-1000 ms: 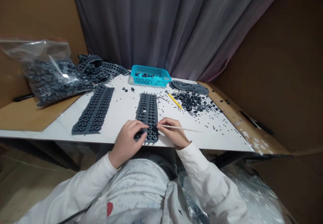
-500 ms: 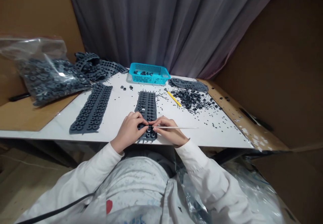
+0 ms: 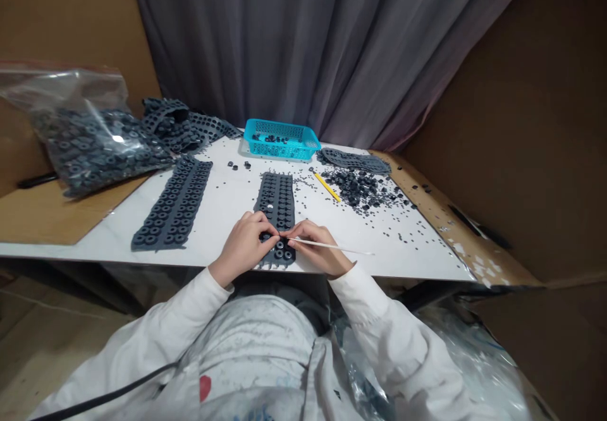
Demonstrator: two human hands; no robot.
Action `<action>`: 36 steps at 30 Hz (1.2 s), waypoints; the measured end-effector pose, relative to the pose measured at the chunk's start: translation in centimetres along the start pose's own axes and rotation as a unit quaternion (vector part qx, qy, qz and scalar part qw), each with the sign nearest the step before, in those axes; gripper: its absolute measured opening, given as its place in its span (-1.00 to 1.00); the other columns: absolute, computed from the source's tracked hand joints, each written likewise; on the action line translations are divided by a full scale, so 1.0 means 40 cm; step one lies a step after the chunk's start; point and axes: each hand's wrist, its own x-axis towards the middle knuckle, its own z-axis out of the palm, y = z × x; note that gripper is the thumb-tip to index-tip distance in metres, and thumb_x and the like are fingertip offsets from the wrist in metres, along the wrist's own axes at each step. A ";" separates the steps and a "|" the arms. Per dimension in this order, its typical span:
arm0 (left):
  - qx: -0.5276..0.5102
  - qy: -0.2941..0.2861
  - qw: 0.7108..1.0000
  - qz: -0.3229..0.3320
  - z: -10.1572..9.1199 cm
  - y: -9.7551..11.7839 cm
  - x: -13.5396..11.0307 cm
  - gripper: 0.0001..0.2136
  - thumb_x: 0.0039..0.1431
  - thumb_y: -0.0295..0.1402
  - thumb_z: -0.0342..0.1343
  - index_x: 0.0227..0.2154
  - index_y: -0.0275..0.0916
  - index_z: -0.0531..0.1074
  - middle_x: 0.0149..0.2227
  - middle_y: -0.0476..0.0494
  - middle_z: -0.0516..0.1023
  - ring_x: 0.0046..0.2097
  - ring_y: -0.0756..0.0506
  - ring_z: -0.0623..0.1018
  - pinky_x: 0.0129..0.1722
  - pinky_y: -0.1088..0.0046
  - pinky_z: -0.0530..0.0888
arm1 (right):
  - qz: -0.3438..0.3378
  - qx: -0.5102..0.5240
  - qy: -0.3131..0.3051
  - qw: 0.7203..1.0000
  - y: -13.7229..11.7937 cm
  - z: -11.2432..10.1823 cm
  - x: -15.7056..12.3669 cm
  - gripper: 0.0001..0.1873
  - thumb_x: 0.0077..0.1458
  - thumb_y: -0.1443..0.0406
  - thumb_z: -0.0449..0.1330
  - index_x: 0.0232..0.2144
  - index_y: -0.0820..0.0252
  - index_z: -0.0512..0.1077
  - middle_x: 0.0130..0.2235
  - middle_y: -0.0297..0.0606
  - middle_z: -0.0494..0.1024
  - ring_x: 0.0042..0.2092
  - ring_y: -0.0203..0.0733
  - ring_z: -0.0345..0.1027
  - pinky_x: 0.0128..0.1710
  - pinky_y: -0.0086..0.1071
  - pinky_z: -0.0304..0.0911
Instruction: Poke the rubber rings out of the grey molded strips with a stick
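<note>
A dark grey rubber sheet [image 3: 277, 191] with rows of round studs lies on the table in front of me. My left hand [image 3: 250, 239] is closed in a pinch over its near part; whatever lies between thumb and forefinger is too small to make out. Opposite it, my right hand [image 3: 318, 247] grips a thin white stick [image 3: 339, 247], which points out to the right and slightly down. The fingertips of both hands almost meet above the sheet. Dark rings [image 3: 279, 253] sit in the sheet's near end, just below my fingers.
Left of the hands lies another studded sheet [image 3: 173, 205], with a plastic bag [image 3: 102, 149] of dark rings beyond it. A blue basket [image 3: 282, 149] stands at the back. A yellow stick [image 3: 327, 187] lies beside a pile of small black pieces [image 3: 358, 187], with bits scattered around.
The white stick has tilted, its free end now a little lower. Both hands stay at nearly the same spot over the sheet.
</note>
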 end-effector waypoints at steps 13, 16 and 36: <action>-0.010 -0.006 1.000 -0.012 0.000 -0.002 0.004 -0.88 0.14 -0.34 0.12 -0.39 -0.19 0.56 -0.35 -0.09 0.43 -0.21 -0.15 0.38 -0.20 0.32 0.34 | -0.041 -0.041 -0.001 0.998 -0.005 0.001 0.007 -0.82 0.16 0.16 0.18 -0.38 0.15 0.43 -0.26 -0.14 0.56 -0.14 -0.10 0.47 -0.15 -0.23 0.36; -0.009 -0.005 1.000 -0.010 0.001 -0.005 0.003 -0.87 0.14 -0.34 0.12 -0.39 -0.19 0.57 -0.35 -0.09 0.43 -0.21 -0.15 0.39 -0.20 0.31 0.34 | -0.047 -0.045 -0.004 0.998 -0.004 0.002 0.007 -0.82 0.17 0.17 0.17 -0.38 0.15 0.44 -0.26 -0.14 0.56 -0.15 -0.10 0.48 -0.16 -0.24 0.37; -0.016 -0.011 1.000 -0.013 0.000 -0.002 0.003 -0.88 0.14 -0.34 0.12 -0.40 -0.18 0.56 -0.36 -0.09 0.42 -0.20 -0.15 0.38 -0.20 0.32 0.33 | -0.077 -0.107 -0.002 0.991 -0.012 0.005 0.010 -0.85 0.24 0.26 0.08 -0.38 0.12 0.37 -0.22 -0.15 0.58 -0.12 -0.13 0.48 -0.14 -0.25 0.37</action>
